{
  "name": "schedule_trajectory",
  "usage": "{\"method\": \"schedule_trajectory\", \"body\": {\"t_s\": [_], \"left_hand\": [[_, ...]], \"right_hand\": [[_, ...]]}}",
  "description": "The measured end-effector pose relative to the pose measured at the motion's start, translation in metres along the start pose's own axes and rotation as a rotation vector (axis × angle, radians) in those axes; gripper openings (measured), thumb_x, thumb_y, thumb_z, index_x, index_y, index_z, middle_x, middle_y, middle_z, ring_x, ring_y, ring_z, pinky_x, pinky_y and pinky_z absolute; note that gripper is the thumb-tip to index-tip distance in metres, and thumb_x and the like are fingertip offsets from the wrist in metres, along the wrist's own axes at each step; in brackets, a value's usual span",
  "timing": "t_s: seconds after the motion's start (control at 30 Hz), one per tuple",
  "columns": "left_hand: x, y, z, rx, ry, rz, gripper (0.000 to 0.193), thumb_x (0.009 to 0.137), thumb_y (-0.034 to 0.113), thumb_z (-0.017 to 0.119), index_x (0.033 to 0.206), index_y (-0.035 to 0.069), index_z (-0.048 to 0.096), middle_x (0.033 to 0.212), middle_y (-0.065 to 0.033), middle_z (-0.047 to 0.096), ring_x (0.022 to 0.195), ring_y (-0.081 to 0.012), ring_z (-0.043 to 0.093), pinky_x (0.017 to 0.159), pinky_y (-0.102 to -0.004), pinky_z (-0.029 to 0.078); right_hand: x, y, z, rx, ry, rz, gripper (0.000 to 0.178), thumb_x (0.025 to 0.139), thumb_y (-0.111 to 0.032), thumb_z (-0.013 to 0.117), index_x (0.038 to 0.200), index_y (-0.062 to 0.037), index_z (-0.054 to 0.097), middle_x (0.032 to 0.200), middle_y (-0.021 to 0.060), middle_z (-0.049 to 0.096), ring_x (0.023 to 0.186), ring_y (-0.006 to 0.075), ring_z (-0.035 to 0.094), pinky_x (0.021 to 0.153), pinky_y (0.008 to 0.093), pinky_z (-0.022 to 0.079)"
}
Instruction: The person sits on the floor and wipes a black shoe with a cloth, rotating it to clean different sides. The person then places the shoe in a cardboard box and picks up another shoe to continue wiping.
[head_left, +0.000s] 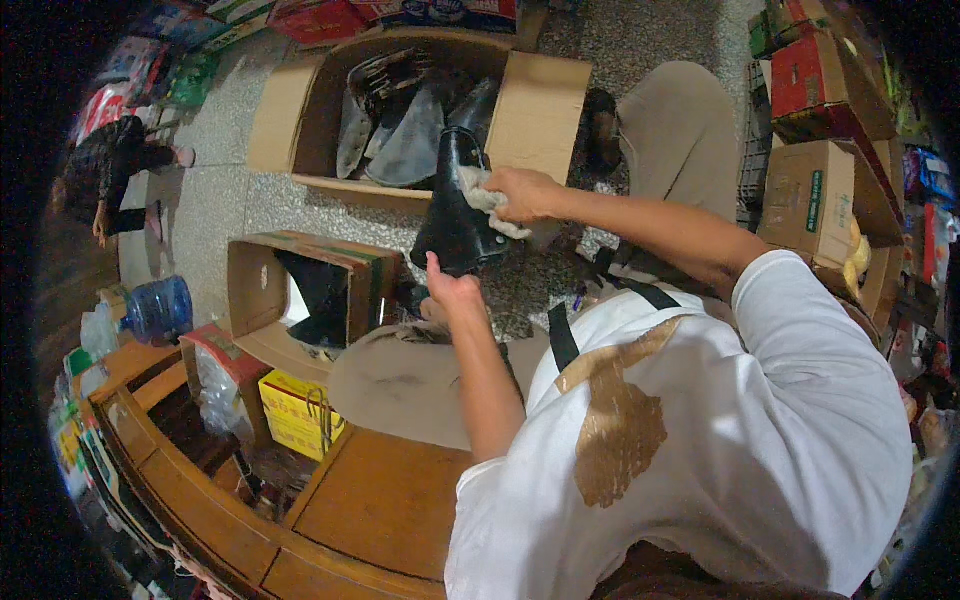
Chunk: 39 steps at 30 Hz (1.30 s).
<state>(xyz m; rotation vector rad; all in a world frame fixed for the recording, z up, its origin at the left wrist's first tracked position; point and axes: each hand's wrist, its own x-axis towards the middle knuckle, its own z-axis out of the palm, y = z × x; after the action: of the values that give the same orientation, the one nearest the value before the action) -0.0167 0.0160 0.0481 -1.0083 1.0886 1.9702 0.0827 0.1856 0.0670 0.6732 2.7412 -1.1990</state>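
A glossy black tapered piece [455, 222], narrow at the top with a flared lower end, is tilted in front of me. My left hand [454, 292] grips its wide lower rim, the thumb on the near face and the fingers mostly hidden behind. In my right hand [524, 194] a crumpled whitish cloth [484, 202] is bunched, pressed against the piece's right side. Just beyond lies an open cardboard box [360, 192] holding several similar dusty, dark pieces [412, 135].
A second cardboard box [262, 290] lies at left with black pieces inside. Wooden furniture [385, 490] and a yellow box [300, 415] stand near left. A blue water jug [160, 306] is farther left. Cartons [805, 195] line the right. Another person [115, 180] is at far left.
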Motion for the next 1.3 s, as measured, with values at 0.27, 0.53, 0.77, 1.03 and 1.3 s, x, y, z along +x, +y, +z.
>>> {"method": "schedule_trajectory", "body": {"t_s": [0.27,0.53,0.77,1.03,1.3], "left_hand": [[0.047,0.000,-0.029,0.103,0.047,0.022,0.040,0.095,0.034,0.053,0.123,0.007,0.061,0.126,-0.0079,0.061,0.115,-0.0289,0.057,0.103,-0.0504,0.041],[-0.004,-0.002,0.002,0.053,-0.080,-0.072,0.057,0.097,0.038,0.049,0.137,-0.002,0.042,0.140,-0.0196,0.046,0.126,-0.0367,0.046,0.106,-0.0533,0.036],[0.034,-0.006,-0.023,0.040,0.015,0.040,0.044,0.095,0.033,0.055,0.124,0.000,0.056,0.128,-0.0162,0.058,0.115,-0.0333,0.056,0.099,-0.0505,0.044],[0.028,-0.004,-0.012,-0.002,0.004,-0.008,0.041,0.099,0.033,0.043,0.125,0.006,0.059,0.125,-0.0121,0.061,0.116,-0.0330,0.057,0.100,-0.0527,0.044],[0.025,0.001,-0.013,0.021,-0.006,-0.129,0.046,0.097,0.035,0.049,0.127,0.001,0.054,0.128,-0.0155,0.057,0.117,-0.0348,0.054,0.100,-0.0523,0.043]], "right_hand": [[-0.056,-0.027,-0.047,0.031,-0.294,-0.047,0.046,0.071,-0.022,0.067,0.116,-0.0118,0.065,0.106,0.0163,0.065,0.101,0.0338,0.062,0.086,0.0417,0.049],[-0.056,-0.060,-0.015,-0.269,-0.013,-0.390,0.047,0.075,-0.013,0.064,0.121,-0.0160,0.061,0.122,0.0131,0.055,0.101,0.0358,0.060,0.080,0.0460,0.053],[-0.102,-0.017,-0.008,-0.253,0.058,-0.477,0.057,0.073,-0.011,0.070,0.127,-0.0178,0.054,0.128,0.0106,0.052,0.105,0.0344,0.058,0.079,0.0443,0.054],[-0.081,-0.012,-0.042,-0.106,0.230,-0.075,0.051,0.071,-0.007,0.064,0.121,-0.0194,0.062,0.126,0.0099,0.056,0.111,0.0326,0.058,0.089,0.0408,0.050],[-0.076,-0.074,-0.010,-0.248,0.124,-0.447,0.035,0.077,-0.015,0.063,0.112,-0.0198,0.064,0.118,0.0103,0.056,0.105,0.0338,0.059,0.083,0.0442,0.052]]}}
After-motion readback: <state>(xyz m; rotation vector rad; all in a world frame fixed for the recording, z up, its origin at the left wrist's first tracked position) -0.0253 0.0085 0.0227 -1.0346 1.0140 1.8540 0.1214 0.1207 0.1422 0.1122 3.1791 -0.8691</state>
